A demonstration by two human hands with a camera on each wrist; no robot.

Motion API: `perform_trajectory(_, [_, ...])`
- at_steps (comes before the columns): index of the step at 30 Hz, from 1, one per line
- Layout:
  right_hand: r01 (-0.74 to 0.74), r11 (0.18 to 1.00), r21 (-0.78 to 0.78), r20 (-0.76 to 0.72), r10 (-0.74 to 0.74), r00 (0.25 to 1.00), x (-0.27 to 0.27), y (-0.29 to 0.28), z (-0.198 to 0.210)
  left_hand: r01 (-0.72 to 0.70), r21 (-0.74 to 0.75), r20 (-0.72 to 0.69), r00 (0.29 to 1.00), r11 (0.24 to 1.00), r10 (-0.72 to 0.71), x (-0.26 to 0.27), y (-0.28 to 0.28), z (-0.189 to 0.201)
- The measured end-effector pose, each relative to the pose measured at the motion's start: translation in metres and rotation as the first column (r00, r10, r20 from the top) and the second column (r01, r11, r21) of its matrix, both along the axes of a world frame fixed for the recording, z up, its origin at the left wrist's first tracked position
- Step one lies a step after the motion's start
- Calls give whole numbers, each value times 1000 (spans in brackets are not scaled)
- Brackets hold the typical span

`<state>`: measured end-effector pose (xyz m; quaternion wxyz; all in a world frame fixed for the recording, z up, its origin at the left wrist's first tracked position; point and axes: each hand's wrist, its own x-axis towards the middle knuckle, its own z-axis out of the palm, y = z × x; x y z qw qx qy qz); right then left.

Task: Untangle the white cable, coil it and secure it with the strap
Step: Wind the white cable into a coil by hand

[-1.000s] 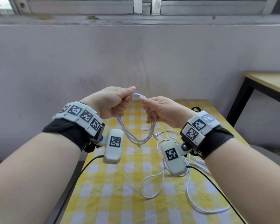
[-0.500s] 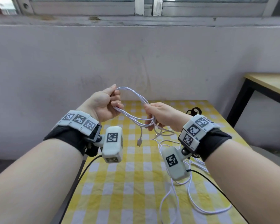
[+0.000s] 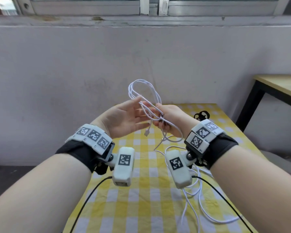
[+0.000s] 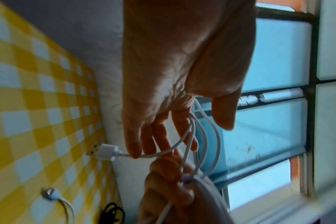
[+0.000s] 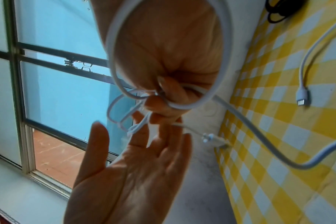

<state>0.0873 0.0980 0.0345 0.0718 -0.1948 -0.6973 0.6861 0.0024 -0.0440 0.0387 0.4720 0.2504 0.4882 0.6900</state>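
The white cable (image 3: 142,89) is gathered in a few loops that stand up above my hands. My right hand (image 3: 161,118) grips the loops at their base, fingers curled round the strands (image 5: 175,97). My left hand (image 3: 138,113) is open, palm towards the right hand, its straight fingers (image 4: 150,141) touching the strands. A USB plug (image 3: 146,132) (image 4: 105,152) dangles below the hands. The rest of the cable (image 3: 196,195) trails loose on the checked cloth, ending in a small plug (image 5: 302,97). A black strap (image 3: 201,115) lies on the table's far end.
The table has a yellow and white checked cloth (image 3: 141,207) and stands against a pale wall (image 3: 91,64) under a window. A wooden table with black legs (image 3: 275,84) stands to the right. Black wrist-camera leads (image 3: 91,190) hang over the front.
My left hand has let go of the loops and opened flat. My right hand has turned the loops upright and lifted them; both hands are closer together.
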Motion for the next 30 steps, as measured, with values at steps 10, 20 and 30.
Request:
perform_trajectory(10, [55,979,199,-4,-55,998,-4,4,-6,-211,-157,-72,977,965,202,6,18,5])
perform_trajectory(20, [77,988,134,-62,-69,996,-7,1,-5,-394,-131,76,911,910,405,3,31,2])
perform_trajectory(30, [246,827,505,-228,-147,962,-12,7,-8,-699,-267,-354,712,664,607,-6,36,1])
